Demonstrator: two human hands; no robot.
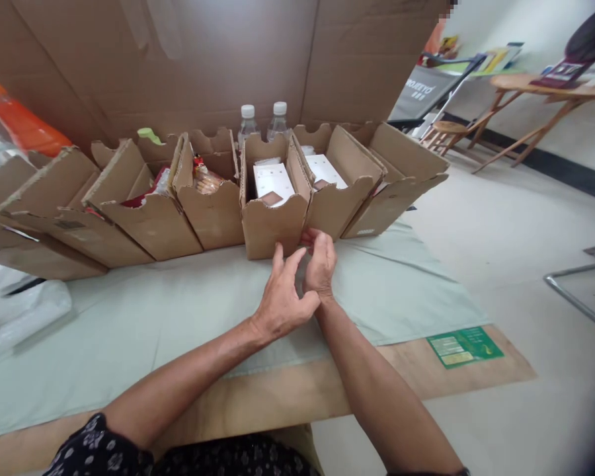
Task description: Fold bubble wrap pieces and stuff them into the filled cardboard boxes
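My left hand (281, 297) hovers over the pale green cloth (143, 330) with its fingers apart and raised, holding nothing. My right hand (320, 261) is just beside it, fingers curled inward near the front of a cardboard bin (270, 228) that holds white cards (272, 182). Whether the right hand's fingers hold anything is hidden. The two hands touch near the left thumb.
A row of several open cardboard bins (153, 228) stands along the back of the table, some with snack packets (205, 178) or white cards. Two water bottles (262, 122) stand behind them. White plastic (20, 314) lies at left. A green card (463, 345) sits at the table's right end.
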